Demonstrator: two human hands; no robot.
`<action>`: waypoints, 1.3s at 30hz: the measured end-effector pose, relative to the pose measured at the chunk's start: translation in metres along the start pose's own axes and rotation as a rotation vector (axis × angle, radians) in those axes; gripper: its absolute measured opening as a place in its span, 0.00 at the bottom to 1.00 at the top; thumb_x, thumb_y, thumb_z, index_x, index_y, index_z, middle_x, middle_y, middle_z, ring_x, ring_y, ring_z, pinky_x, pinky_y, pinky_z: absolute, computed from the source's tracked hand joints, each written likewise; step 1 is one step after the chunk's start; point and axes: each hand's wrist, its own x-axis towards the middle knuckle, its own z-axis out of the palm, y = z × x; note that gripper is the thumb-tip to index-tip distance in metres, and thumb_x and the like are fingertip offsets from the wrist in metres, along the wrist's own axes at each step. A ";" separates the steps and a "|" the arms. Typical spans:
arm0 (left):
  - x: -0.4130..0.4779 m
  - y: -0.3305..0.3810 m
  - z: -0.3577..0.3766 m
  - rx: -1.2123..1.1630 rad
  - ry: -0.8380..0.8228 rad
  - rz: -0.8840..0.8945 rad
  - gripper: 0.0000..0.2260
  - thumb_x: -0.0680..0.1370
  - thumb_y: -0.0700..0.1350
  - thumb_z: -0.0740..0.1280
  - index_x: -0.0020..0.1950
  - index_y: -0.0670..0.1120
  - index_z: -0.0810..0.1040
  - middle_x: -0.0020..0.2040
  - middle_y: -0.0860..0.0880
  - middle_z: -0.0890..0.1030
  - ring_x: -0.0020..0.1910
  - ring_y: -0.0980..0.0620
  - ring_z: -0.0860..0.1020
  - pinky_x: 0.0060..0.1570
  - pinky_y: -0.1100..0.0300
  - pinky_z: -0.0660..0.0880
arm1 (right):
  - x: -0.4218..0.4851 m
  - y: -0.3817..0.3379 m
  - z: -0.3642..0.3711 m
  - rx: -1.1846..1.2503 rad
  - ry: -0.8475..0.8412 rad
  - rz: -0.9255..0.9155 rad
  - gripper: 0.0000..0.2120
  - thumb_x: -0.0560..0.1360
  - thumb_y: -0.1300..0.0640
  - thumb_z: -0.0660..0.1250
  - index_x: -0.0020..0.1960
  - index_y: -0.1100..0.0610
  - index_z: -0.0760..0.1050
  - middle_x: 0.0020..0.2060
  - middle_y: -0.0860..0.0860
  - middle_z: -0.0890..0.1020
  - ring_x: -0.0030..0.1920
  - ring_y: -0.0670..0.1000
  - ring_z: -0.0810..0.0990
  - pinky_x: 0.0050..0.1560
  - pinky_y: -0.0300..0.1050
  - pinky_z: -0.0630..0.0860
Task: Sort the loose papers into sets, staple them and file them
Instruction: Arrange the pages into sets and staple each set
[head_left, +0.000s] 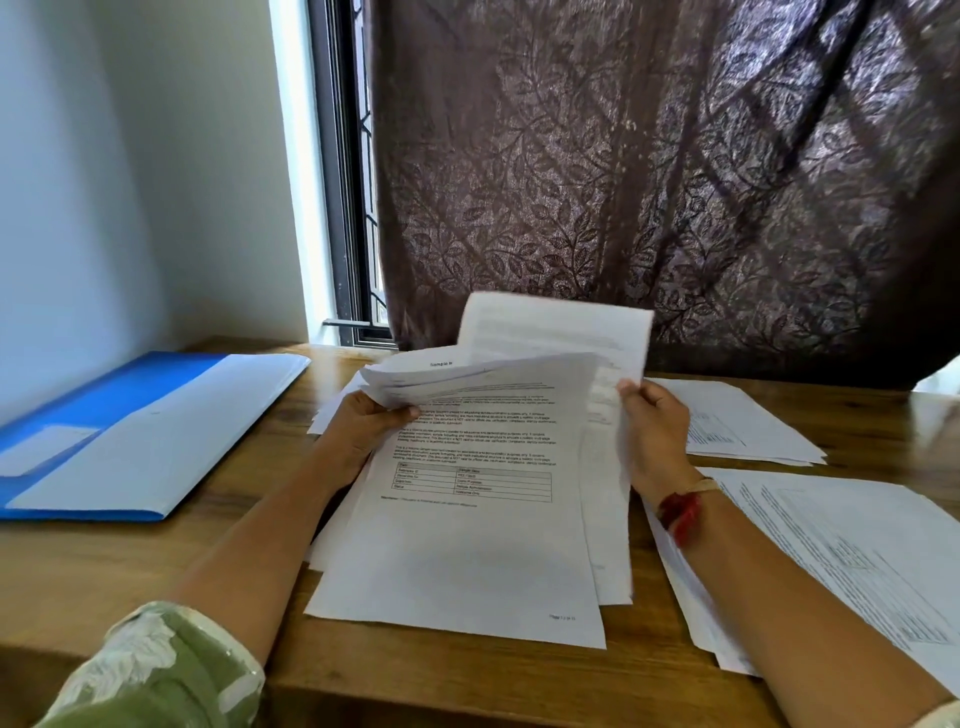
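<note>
Wooden table (249, 561), viewed from the front. A blue folder (104, 395) is laid flat at the left. A loose pile (457, 561) of printed sheets is spread at the centre, its upper sheets (467, 374) raised off it. Two smaller sets are laid at the right: a far set (737, 421) and a near set (841, 551).

Table (156, 561): we see brown wood with a visible grain, its front edge running along the bottom of the view.
Curtain (623, 182): we see dark brown cloth with a leaf pattern, hanging behind the table's far edge.
Window (345, 208): we note a dark frame with a grille, left of the curtain.
Wall (130, 182): we find it pale and plain, at the left.
</note>
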 end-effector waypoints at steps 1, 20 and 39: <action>0.000 0.001 0.000 0.000 0.004 0.009 0.09 0.73 0.31 0.68 0.51 0.40 0.82 0.46 0.43 0.85 0.45 0.46 0.84 0.44 0.56 0.81 | 0.003 -0.003 -0.003 0.034 0.062 -0.015 0.08 0.79 0.57 0.64 0.43 0.57 0.78 0.45 0.54 0.82 0.44 0.51 0.80 0.45 0.44 0.79; -0.006 0.011 0.004 0.019 -0.081 0.171 0.10 0.63 0.35 0.75 0.36 0.50 0.86 0.47 0.50 0.85 0.48 0.48 0.82 0.43 0.61 0.79 | 0.015 -0.008 -0.019 0.113 0.003 -0.001 0.12 0.73 0.68 0.69 0.56 0.58 0.77 0.52 0.53 0.81 0.49 0.52 0.80 0.49 0.44 0.78; 0.009 0.008 -0.005 -0.116 -0.170 -0.002 0.19 0.54 0.50 0.83 0.41 0.45 0.86 0.60 0.50 0.81 0.60 0.50 0.79 0.55 0.60 0.77 | -0.003 -0.015 -0.014 0.107 -0.394 -0.076 0.14 0.75 0.68 0.62 0.50 0.51 0.78 0.45 0.45 0.85 0.46 0.45 0.83 0.45 0.41 0.78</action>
